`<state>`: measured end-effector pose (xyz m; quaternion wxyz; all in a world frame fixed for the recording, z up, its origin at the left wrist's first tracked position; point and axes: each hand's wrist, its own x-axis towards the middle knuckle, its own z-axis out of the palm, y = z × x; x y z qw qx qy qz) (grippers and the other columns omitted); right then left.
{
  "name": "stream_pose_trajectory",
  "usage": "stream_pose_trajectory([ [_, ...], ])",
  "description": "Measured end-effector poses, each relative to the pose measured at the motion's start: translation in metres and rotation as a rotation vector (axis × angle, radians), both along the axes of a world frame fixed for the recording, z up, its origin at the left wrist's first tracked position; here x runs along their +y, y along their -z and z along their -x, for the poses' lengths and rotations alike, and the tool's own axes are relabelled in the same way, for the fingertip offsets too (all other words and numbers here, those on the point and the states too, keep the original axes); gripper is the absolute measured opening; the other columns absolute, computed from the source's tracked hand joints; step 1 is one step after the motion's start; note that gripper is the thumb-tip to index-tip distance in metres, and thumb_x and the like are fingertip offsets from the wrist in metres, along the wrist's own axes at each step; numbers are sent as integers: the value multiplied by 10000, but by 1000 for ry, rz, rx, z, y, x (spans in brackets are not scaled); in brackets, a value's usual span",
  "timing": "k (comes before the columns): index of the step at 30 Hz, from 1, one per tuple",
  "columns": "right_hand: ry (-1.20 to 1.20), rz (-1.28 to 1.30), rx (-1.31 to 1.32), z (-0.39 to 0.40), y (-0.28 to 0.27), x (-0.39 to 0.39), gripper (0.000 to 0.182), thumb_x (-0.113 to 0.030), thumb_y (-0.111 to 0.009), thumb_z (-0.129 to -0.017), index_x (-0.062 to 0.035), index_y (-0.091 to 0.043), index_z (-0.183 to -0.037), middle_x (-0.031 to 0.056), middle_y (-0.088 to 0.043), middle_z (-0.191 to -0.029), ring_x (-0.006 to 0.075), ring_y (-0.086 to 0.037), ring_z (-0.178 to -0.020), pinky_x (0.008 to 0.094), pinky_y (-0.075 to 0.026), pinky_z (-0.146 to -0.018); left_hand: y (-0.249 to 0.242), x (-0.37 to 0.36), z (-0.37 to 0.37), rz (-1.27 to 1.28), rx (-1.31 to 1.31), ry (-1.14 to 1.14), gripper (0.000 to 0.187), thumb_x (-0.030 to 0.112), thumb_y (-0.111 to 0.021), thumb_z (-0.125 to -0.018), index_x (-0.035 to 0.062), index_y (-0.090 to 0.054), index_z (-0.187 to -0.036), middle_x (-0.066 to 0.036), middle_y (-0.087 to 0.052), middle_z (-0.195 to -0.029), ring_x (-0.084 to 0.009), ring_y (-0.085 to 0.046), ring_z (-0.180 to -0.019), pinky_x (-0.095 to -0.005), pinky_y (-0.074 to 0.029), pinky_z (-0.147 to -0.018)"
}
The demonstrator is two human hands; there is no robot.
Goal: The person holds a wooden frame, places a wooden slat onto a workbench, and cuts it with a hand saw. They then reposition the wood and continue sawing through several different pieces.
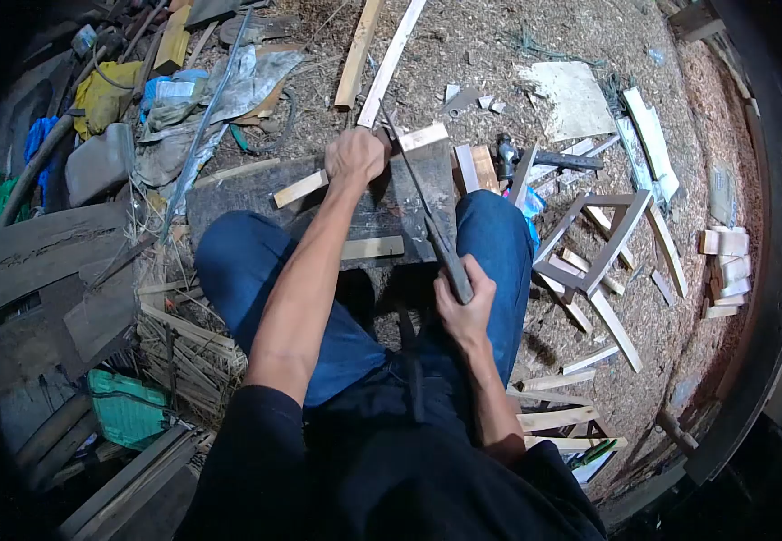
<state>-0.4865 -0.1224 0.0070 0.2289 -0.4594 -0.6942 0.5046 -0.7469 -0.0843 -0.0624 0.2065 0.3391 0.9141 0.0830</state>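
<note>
My right hand [466,302] is wrapped round the dark handle [452,270] of a handsaw. Its narrow blade [416,182], seen nearly edge-on, points forward and slants left over the low wooden bench [319,216] between my knees. My left hand [355,155] is closed and presses down on the bench, where a pale wooden strip [393,59] running away from me meets its fingers. A short batten [425,137] lies crosswise on the bench, its middle hidden by my left hand. What lies under the palm is hidden. Another batten [373,248] lies along the bench's near edge.
A hammer [506,153] lies right of the bench among wood offcuts. Beyond my right knee stands a small wooden frame [603,243]. Stacked blocks [725,270] sit farther right. Cloths, a yellow bag [107,99] and boards crowd the left. Sawdust and shavings cover the ground.
</note>
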Motion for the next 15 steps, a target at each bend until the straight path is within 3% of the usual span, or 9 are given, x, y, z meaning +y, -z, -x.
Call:
stream_pose_trajectory([
  [2,-12,-5,-13,-4,-11,-2,159,-20,-675,-760,-8,-516,-761,135,-483,-581,153,-476,-478,310,-423,-496,-6,4,-2,23,-5,-84,424,322,-474,-878,-18,-726,-862,-280,-672,-907,-411,-673,-878,-456,-521,-814],
  [4,3,-5,-27,-12,-13,-14,153,-20,-678,-759,-8,-526,-766,141,-494,-583,192,-506,-471,308,-432,-505,-1,6,2,23,2,-79,412,309,-482,-866,-24,-725,-867,-280,-673,-916,-411,-674,-881,-458,-518,-820],
  [8,0,-13,-8,-5,-1,-4,150,-23,-679,-761,-5,-529,-766,139,-485,-582,190,-513,-476,308,-435,-511,5,1,2,52,-10,-24,392,274,-477,-858,-37,-714,-879,-294,-664,-937,-431,-662,-907,-475,-509,-835],
  [11,-3,24,-4,-8,1,10,149,-37,-671,-777,3,-527,-782,146,-479,-586,144,-467,-491,315,-433,-509,-4,1,-4,61,-82,-44,412,292,-463,-870,-43,-702,-880,-316,-649,-940,-454,-645,-930,-497,-498,-849],
  [15,-53,140,-87,-9,-35,9,139,-42,-673,-787,2,-543,-809,156,-508,-589,154,-498,-491,329,-440,-510,-1,6,-1,21,-18,-66,443,333,-464,-873,-39,-704,-885,-314,-651,-933,-453,-647,-918,-502,-503,-831],
])
